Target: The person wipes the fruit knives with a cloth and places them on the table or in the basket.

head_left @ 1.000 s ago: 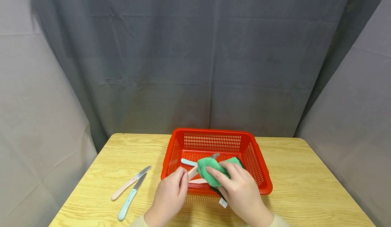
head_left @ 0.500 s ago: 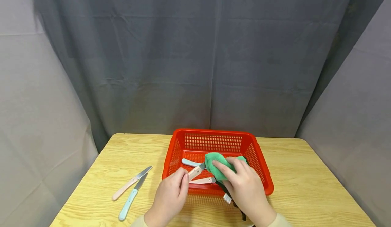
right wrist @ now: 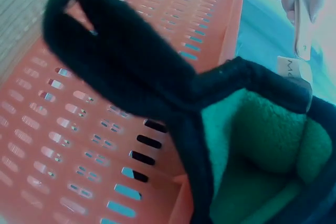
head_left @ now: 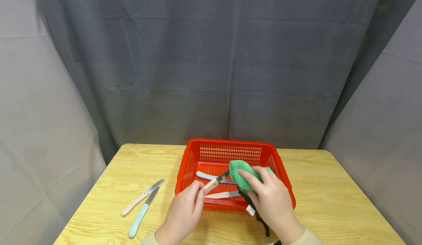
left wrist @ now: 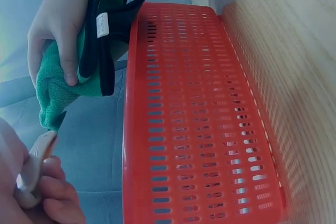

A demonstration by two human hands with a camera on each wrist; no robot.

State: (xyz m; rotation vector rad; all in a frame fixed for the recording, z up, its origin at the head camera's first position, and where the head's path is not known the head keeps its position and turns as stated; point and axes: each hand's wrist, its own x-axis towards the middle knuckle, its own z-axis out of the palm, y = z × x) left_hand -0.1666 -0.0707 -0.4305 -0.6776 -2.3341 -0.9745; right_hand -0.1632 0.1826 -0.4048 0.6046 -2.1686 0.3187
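My left hand (head_left: 184, 208) grips the pale pink handle of a knife (head_left: 211, 186) above the front of a red basket (head_left: 230, 142). The blade points up and right, its tip end covered by a green cloth (head_left: 242, 175) with black edging and a white tag. My right hand (head_left: 268, 197) holds this cloth in its fingers. In the left wrist view the cloth (left wrist: 58, 93) wraps the blade's end, close to the knife handle (left wrist: 39, 161). A black loop (right wrist: 115, 51) of the cloth hangs down in the right wrist view.
Inside the basket lie a light blue-handled knife (head_left: 206, 175) and another pink-handled knife (head_left: 219, 195). To its left on the wooden table (head_left: 329, 201) rest a pink-handled knife (head_left: 133, 203) and a light blue one (head_left: 138, 220), blades crossing. Grey curtains (head_left: 197, 62) stand behind.
My right hand and the cloth have slid up and right along the blade, baring more of it and of the knives in the basket. The left hand has stayed nearly still.
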